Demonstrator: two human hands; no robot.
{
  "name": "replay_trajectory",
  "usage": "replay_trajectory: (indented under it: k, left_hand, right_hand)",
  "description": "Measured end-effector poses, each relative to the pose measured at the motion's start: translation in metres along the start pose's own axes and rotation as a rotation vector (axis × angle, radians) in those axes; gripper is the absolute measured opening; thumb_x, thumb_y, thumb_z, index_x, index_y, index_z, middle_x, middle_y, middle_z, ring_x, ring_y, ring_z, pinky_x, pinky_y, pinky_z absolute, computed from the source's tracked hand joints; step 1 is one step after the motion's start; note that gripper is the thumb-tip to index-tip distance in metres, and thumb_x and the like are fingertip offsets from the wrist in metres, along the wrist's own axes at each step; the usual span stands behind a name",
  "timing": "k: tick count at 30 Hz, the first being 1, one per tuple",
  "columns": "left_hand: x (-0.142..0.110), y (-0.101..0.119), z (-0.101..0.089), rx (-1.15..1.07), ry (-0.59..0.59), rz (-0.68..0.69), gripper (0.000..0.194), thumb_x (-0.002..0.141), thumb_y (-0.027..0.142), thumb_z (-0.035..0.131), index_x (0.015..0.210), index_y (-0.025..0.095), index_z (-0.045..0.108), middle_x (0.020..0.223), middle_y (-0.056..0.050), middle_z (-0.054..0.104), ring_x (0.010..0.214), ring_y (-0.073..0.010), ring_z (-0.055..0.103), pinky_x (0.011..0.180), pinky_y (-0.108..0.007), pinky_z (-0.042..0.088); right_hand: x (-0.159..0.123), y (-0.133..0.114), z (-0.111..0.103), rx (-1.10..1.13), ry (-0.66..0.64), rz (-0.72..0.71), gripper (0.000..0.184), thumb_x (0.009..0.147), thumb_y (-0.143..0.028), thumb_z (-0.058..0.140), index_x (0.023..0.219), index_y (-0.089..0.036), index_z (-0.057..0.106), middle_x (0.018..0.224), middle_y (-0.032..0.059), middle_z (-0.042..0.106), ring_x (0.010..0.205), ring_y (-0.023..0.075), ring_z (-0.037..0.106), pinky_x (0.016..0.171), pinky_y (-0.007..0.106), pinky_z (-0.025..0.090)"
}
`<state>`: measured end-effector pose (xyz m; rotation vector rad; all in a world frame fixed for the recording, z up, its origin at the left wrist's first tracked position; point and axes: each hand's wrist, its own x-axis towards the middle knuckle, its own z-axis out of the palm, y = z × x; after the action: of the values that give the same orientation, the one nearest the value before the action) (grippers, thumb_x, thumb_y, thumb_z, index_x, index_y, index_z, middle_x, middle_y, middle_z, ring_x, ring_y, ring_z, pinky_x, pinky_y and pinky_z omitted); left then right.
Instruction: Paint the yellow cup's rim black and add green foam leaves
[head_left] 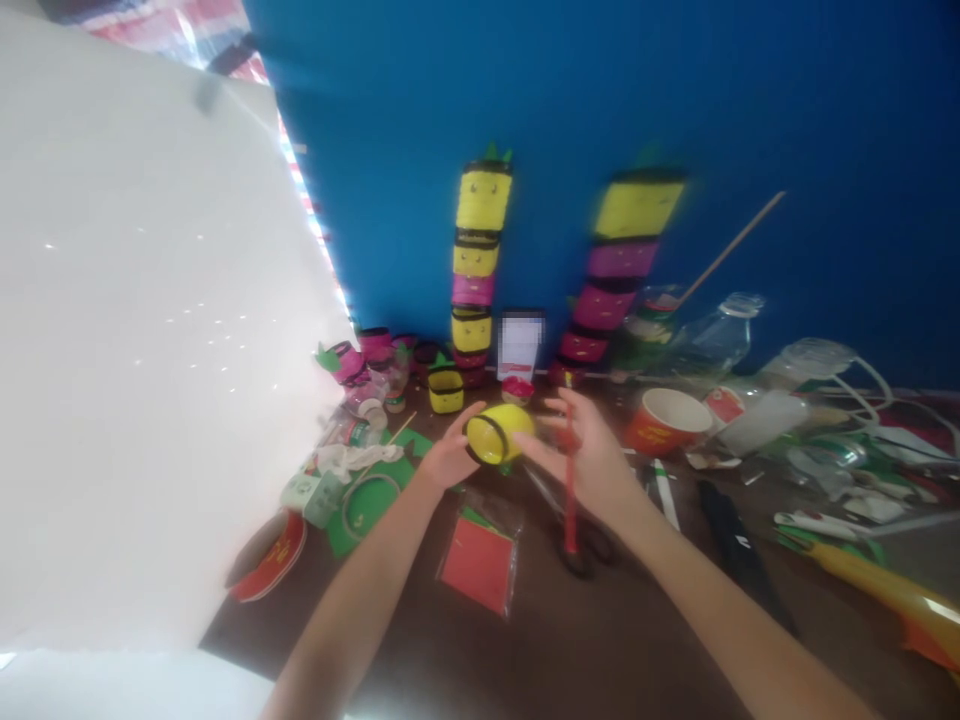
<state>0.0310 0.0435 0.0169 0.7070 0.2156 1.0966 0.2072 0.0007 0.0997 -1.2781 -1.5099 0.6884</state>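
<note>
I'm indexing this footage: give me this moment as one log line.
left hand: holding yellow cup | right hand: fingers at cup, holding red stick | on table: scissors, bagged red paper | view: blurred

Nothing readable — lettering too blurred

The left hand and right hand are bare, as are both slender forearms.

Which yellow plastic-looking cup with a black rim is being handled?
The tipped yellow cup between left hand and right hand; the upright yellow cup behind it isn't touched, nor are the stacked ones.
</note>
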Motion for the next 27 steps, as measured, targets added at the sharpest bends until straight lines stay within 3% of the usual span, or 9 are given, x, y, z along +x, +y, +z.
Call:
replay_trajectory:
  k: [4,8,12,17,27]
  left_hand:
    - [0.003,0.002,-0.008,-0.128,0.057,0.07,0.044,0.069,0.036,0.057,0.109,0.018,0.061,0.12,-0.007,0.06,0.123,-0.0269,0.043,0.105,-0.04,0.03]
    - [0.004,0.002,-0.011,-0.201,0.121,0.106,0.048,0.069,0.039,0.057,0.112,0.016,0.059,0.121,-0.007,0.059,0.127,-0.0269,0.038,0.108,-0.04,0.026]
    - [0.005,0.001,-0.01,-0.257,0.164,0.1,0.052,0.072,0.04,0.056,0.118,0.016,0.054,0.123,-0.01,0.057,0.128,-0.0266,0.038,0.108,-0.041,0.026]
    - [0.006,0.0,-0.01,-0.324,0.2,0.065,0.063,0.072,0.042,0.057,0.125,0.011,0.046,0.124,-0.017,0.055,0.125,-0.0273,0.042,0.106,-0.04,0.03]
    - [0.007,0.0,-0.009,-0.343,0.192,0.063,0.059,0.071,0.037,0.059,0.123,0.012,0.047,0.123,-0.016,0.055,0.122,-0.0283,0.045,0.104,-0.04,0.033]
  right_hand:
    - [0.01,-0.004,-0.014,0.141,0.094,0.075,0.051,0.072,-0.051,0.06,0.111,-0.02,0.055,0.098,0.008,0.065,0.077,0.0189,0.063,0.067,0.031,0.052]
    - [0.02,0.005,-0.019,0.094,0.027,0.134,0.035,0.081,-0.047,0.046,0.085,-0.018,0.065,0.055,0.0004,0.059,0.05,0.0133,0.055,0.048,0.024,0.045]
    - [0.025,0.024,-0.013,-0.013,-0.085,0.088,0.018,0.079,-0.035,0.05,0.075,-0.019,0.058,0.054,0.0004,0.063,0.048,0.0146,0.058,0.048,0.024,0.045]
    - [0.029,0.034,-0.008,-0.311,-0.143,-0.004,0.029,0.082,-0.037,0.045,0.066,-0.019,0.06,0.056,0.0044,0.067,0.054,0.0186,0.064,0.053,0.027,0.046]
    - [0.03,0.041,-0.007,-0.359,-0.158,-0.038,0.033,0.083,-0.032,0.043,0.057,-0.02,0.059,0.051,0.0033,0.064,0.05,0.0182,0.059,0.055,0.029,0.043]
